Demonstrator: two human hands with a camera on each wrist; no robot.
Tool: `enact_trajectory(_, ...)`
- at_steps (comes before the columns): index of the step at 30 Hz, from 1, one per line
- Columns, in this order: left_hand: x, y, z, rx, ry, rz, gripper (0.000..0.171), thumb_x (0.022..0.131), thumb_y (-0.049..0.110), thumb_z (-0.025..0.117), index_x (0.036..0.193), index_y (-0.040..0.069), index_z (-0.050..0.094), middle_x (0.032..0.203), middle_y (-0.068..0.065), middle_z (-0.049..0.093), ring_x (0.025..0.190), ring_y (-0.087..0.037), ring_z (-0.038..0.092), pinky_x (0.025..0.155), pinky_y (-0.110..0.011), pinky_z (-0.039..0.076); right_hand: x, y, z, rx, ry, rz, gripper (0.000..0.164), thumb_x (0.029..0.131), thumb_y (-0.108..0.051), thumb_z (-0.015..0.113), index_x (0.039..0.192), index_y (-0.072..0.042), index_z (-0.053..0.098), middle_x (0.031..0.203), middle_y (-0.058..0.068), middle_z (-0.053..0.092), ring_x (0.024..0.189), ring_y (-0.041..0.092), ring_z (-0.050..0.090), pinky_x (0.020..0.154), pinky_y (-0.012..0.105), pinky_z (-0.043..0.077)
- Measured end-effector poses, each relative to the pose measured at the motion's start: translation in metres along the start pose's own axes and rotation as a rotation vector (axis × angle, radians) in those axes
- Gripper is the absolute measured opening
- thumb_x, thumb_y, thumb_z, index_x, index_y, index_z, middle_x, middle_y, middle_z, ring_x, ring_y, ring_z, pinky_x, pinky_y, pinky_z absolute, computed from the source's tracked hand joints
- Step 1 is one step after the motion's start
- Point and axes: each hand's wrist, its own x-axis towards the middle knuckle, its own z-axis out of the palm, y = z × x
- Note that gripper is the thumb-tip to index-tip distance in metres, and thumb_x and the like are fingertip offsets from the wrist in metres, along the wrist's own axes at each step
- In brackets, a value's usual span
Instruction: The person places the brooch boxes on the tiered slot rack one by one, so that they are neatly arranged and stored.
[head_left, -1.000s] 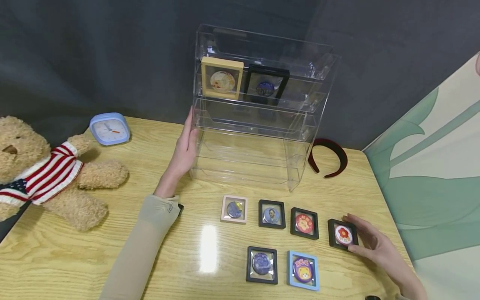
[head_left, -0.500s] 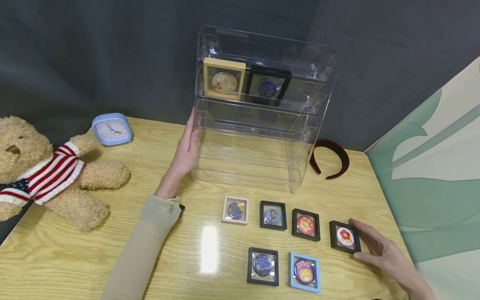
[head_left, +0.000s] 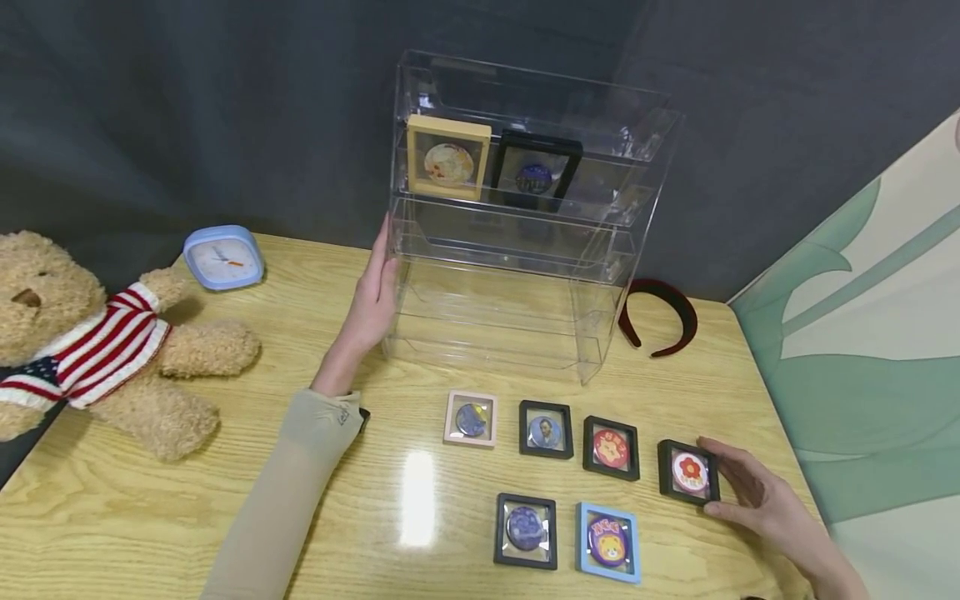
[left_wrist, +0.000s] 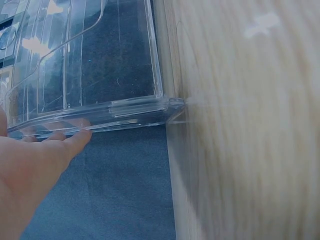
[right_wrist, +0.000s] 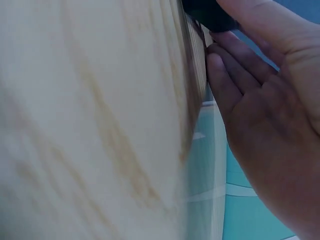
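Note:
My left hand (head_left: 375,296) rests with straight fingers against the left side of a clear acrylic display rack (head_left: 487,337). In the left wrist view its fingertips (left_wrist: 80,137) lie along the rack's side edge. On the table at the right, my right hand (head_left: 772,508) pinches a black badge frame (head_left: 664,472) with a red flower badge, thumb at the near right corner and fingers at the far right corner. The right wrist view shows only a dark corner of this frame (right_wrist: 212,15). A yellow frame (head_left: 448,125) and another black frame (head_left: 540,142) stand on an upper tier.
Several framed badges lie before the rack, among them a pink frame (head_left: 470,442), a red-badge frame (head_left: 611,448) and a light blue frame (head_left: 609,575). A headband (head_left: 686,317) lies right of the rack. A blue clock (head_left: 223,258) and teddy bear (head_left: 112,350) are at left.
My right thumb and fingers have slid slightly right along the flower-badge frame, to its right corners. The left hand stays at the rack; the head view has shifted a little.

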Motion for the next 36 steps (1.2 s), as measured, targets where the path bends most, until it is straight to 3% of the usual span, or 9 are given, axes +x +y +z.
enact_trajectory(4,0.001,0.000,0.001,0.000,0.004,-0.006,0.059,0.117,0.008,0.026,0.173,0.007,0.007,0.178,-0.013,0.013,0.162,-0.030,0.016,0.130,-0.032,0.014,0.002,0.000,0.001,-0.061,0.070,-0.014,0.082,0.077,0.029,0.077,0.150,0.014,0.043,0.147,-0.015,0.056,0.132,-0.006,0.054,0.107,0.006,0.039)
enact_trajectory(9,0.002,0.001,0.002,-0.007,0.003,-0.019,0.057,0.117,0.006,0.024,0.171,0.001,0.006,0.177,-0.018,0.011,0.162,-0.034,0.014,0.131,-0.034,0.012,0.002,-0.005,0.003,-0.197,0.144,0.084,0.087,0.080,0.021,0.082,0.157,0.004,0.044,0.140,-0.025,0.054,0.113,-0.008,0.062,0.092,0.010,0.052)
enact_trajectory(14,0.001,0.002,0.001,0.012,-0.001,-0.010,0.059,0.118,0.009,0.027,0.173,0.007,0.007,0.178,-0.014,0.013,0.162,-0.030,0.017,0.131,-0.033,0.014,0.002,-0.009,0.002,-0.164,0.144,0.175,0.087,0.085,0.016,0.081,0.162,-0.002,0.042,0.135,-0.026,0.055,0.106,-0.003,0.069,0.082,0.020,0.061)
enact_trajectory(22,0.000,0.000,-0.001,0.015,0.000,-0.001,0.060,0.118,0.011,0.029,0.173,0.008,0.007,0.178,-0.010,0.012,0.162,-0.028,0.016,0.131,-0.033,0.013,0.008,-0.014,0.002,-0.258,0.208,0.102,0.087,0.081,0.016,0.085,0.158,0.002,0.047,0.131,-0.025,0.059,0.104,-0.005,0.066,0.079,0.014,0.057)
enact_trajectory(36,-0.001,0.000,-0.001,0.035,-0.013,0.016,0.059,0.119,0.016,0.026,0.174,0.013,0.006,0.179,-0.008,0.010,0.163,-0.023,0.013,0.131,-0.033,0.012,0.016,-0.023,0.002,-0.065,0.245,0.029,0.082,0.080,0.027,0.077,0.154,0.005,0.047,0.143,-0.017,0.059,0.109,-0.002,0.067,0.086,0.013,0.056)
